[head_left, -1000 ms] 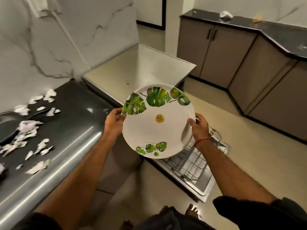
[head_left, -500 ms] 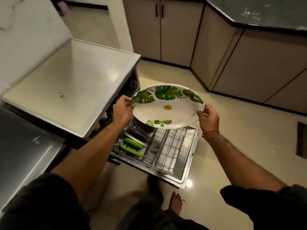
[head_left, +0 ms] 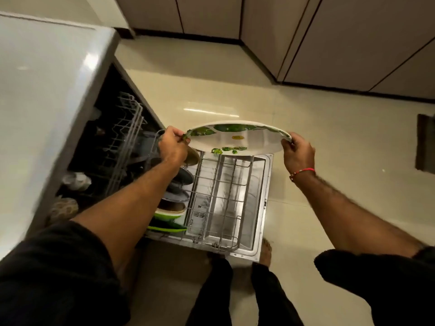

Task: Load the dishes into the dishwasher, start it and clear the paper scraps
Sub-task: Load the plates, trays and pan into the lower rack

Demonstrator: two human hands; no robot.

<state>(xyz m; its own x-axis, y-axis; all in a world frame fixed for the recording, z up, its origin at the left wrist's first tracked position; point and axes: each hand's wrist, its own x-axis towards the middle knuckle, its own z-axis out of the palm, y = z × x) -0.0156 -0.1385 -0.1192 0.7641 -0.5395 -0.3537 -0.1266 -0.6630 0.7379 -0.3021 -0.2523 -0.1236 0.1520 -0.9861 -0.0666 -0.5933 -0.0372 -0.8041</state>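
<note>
Dishwasher body: big pale-topped appliance (head_left: 47, 95) far L of the grip; dark cavity open, upper wire basket (head_left: 124, 128) part slid out just L of the L hand.
Loaded dishes: row of dark, tan and bright green plates (head_left: 171, 208) stands on edge below and behind the L forearm, in the L part of the lower rack.
L hand: left hand (head_left: 173, 147) pinches the plate's L rim, thumb on top, fingers curled under.
Plate: round white plate with green leaf print and a yellow sticker (head_left: 237, 140), held betw both hands, nearly flat, near edge dipped a bit; long axis runs L-R, across the rack.
Key relation: free slots lie straight below and toward the person from the plate; I'd judge it must tip up on edge before it drops in. Hands abt equally near; L one is closer to the loaded row.
Lower rack: grey wire rack (head_left: 226, 198) pulled out over the open steel door (head_left: 266, 208); R part shows bare wires.
R hand: right hand (head_left: 297, 151) grips the plate's R rim, red thread at the wrist.
In the way: upper basket and stacked plates crowd the L side; risk of a knock there. R side is beige floor (head_left: 329, 137).
Paper scraps: not in view.
</note>
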